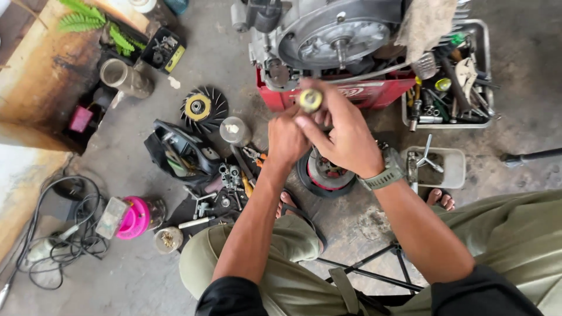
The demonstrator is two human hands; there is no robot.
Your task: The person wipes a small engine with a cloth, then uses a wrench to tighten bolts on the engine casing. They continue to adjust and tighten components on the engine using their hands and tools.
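- Holding a small round part with a yellow centre [310, 100] up at chest height, both hands meet in front of the engine, where the part faces the head camera and sits clear of the clutter below.
- Right hand [345, 137]: fingers [307, 124] closed about the part from the side and below, thumb and forefinger pinching its rim. A grey wristwatch [386, 174] sits on this wrist.
- Left hand [287, 142]: fingers curled shut just beside the right hand, touching it; whether they grip the part itself or only brace it cannot be told, as the right hand hides the contact.
- Engine [328, 35] rests on a red stand [374, 93], raised off the concrete floor [527, 105], its round side cover turned toward the person.
- Directly under the hands, a round drum-like assembly [325, 174] lies flat on the floor, between the sandalled feet.
- A black finned fan wheel with a yellow hub [203, 108] lies flat, well apart to the left.
- Pliers and sockets [237, 175] are spread near the left knee, within reach.
- A grey tool tray [483, 70] stands just beside the stand, on the right.
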